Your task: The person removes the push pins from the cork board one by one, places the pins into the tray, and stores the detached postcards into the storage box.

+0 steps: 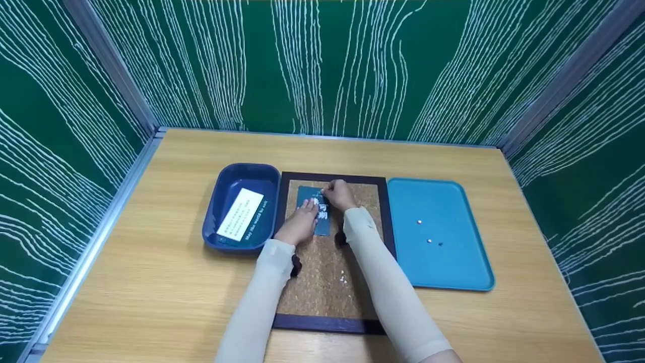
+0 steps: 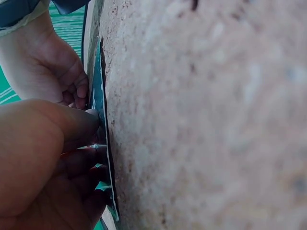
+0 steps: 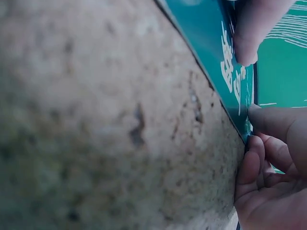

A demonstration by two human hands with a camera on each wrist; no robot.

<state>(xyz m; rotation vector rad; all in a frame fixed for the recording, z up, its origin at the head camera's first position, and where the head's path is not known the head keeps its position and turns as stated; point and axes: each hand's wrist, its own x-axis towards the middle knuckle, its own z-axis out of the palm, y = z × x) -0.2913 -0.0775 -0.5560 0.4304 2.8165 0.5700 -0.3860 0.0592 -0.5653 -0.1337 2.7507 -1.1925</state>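
Note:
A dark green card (image 1: pixel 322 228) with white lettering lies on the upper part of a dark-framed cork board (image 1: pixel 312 282). My left hand (image 1: pixel 298 225) rests its fingers on the card's left and middle, pressing it against the cork. At the card's upper right corner, my right hand (image 1: pixel 340 195) has its fingers curled, with thumb and fingertips pinching there. The right wrist view shows the right thumb (image 3: pixel 264 115) against the card's edge; whether a small pin sits under it is hidden.
Left of the board stands a dark blue bin (image 1: pixel 242 169) with a white printed card (image 1: pixel 241 214) and a green lettered card (image 1: pixel 258 222). On the right, a light blue tray (image 1: pixel 438 201) bears a few tiny pieces (image 1: pixel 419 222). Small shiny bits (image 1: pixel 343 277) lie on the lower cork.

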